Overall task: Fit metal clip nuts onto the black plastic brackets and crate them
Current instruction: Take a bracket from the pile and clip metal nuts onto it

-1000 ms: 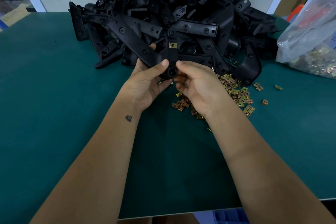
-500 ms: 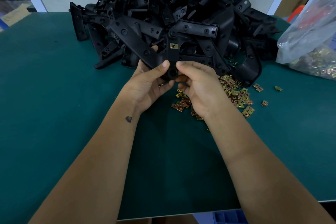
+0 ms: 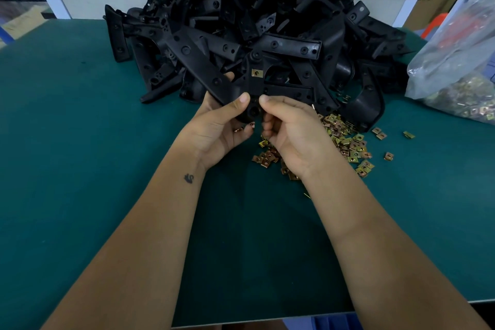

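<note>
Bracket (image 3: 251, 94) held above worktop (image 3: 80, 142) near centre, grasped by left hand (image 3: 219, 128) and right hand (image 3: 292, 136). One nut (image 3: 256, 72) fitted. Pile (image 3: 267, 21) far, loose nuts (image 3: 345, 139) right: most judged undone. Crate unseen.

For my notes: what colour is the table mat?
Dark teal green table mat, seen in the head view.

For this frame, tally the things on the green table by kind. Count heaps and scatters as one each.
Heap of black plastic brackets: 1
Black plastic bracket in hand: 1
Brass-coloured metal clip nut fitted on it: 1
Scatter of loose brass-coloured clip nuts: 1
Clear plastic bag of clip nuts: 1
Total: 5
</note>
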The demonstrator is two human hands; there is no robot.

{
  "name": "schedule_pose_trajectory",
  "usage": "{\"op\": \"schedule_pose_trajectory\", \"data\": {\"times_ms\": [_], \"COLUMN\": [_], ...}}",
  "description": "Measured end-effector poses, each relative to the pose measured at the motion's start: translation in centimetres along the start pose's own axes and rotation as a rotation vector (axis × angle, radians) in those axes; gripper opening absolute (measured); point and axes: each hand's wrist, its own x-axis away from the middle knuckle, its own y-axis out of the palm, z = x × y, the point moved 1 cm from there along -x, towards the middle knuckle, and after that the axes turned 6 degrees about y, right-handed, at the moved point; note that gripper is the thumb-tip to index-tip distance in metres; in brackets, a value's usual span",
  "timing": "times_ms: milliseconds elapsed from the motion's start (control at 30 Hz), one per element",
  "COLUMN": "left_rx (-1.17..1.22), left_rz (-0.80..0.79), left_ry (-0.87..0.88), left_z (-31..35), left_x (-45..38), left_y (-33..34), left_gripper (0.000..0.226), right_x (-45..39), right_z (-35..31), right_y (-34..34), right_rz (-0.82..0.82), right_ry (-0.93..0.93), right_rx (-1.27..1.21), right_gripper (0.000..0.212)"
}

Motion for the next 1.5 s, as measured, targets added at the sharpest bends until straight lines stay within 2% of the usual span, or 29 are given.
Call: {"op": "schedule_pose_trajectory", "data": {"times_ms": [267, 433, 667, 900, 967, 1067, 1200, 1333, 1400, 1500], "left_rx": [-0.030, -0.034, 0.031, 0.089, 0.088, 0.057, -0.028, -0.131, -0.156, -0.223], "left_rz": [0.004, -0.018, -0.033, 0.010, 0.034, 0.104, 0.152, 0.166, 0.198, 0.436], "left_ry": [-0.003, -0.032, 0.002, 0.053, 0.069, 0.092, 0.128, 0.099, 0.071, 0.183], "left_z": [0.0, -0.2, -0.3, -0.3, -0.4, -0.5, -0.6, -0.2, -0.1, 0.0], "left_x": [0.2, 0.2, 0.1, -0.1, -0.2, -0.4, -0.5, -0.6, -0.7, -0.8], "left_y": [0.2, 0.2, 0.4, -0.1, -0.2, -0.2, -0.3, 0.1, 0.4, 0.3], "left_gripper": [0.053, 0.053, 0.050, 0.046, 0.045, 0.042, 0.037, 0.019, 0.023, 0.018], "right_x": [-0.2, 0.0, 0.1, 0.1, 0.1, 0.3, 0.4, 0.1, 0.1, 0.1], "right_z": [0.4, 0.3, 0.1, -0.1, -0.1, 0.1, 0.8, 0.6, 0.4, 0.1], "right_y": [0.1, 0.3, 0.6, 0.8, 0.8, 0.9, 1.1, 0.7, 0.5, 0.2], "right_rz": [0.002, -0.030, -0.029, -0.041, 0.034, 0.175, 0.302, 0.362, 0.385, 0.397], "right_ry": [0.013, -0.005, -0.044, 0.016, -0.061, -0.262, -0.503, -0.530, -0.522, -0.475], "right_rx": [-0.060, 0.001, -0.009, -0.133, 0.002, 0.365, 0.787, 0.837, 0.806, 0.697], "right_gripper": [0.018, 0.021, 0.013, 0.035, 0.028, 0.016, 0.019, 0.021, 0.018, 0.008]}}
